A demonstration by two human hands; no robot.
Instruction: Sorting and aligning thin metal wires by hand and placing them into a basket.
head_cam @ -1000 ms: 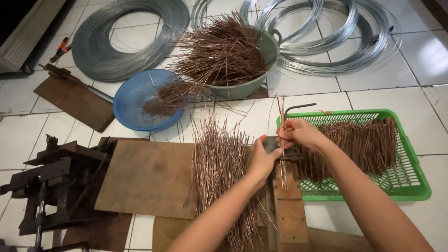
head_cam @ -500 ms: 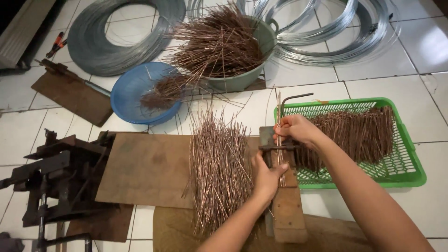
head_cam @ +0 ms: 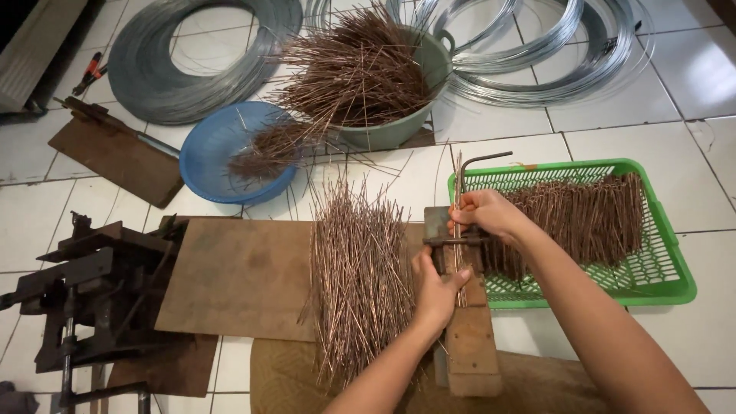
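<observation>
Left hand [head_cam: 435, 287] at centre frame, fingers curled, pressing thin copper rods [head_cam: 458, 230] onto wooden jig [head_cam: 469, 337]. Right hand [head_cam: 481, 215] just above, pinching same rods beside green basket [head_cam: 659, 284]. Loose rod pile [head_cam: 356, 268] left of jig.

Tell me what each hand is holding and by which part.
Right hand pinches thin rods near their middle, on the wooden jig. Left hand presses their lower ends against it.

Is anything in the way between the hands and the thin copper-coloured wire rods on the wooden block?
Nothing visible is. The left hand rests right on the thin copper-coloured wire rods lying along the narrow wooden block, and the right hand grips them beside the dark metal lever.
</observation>
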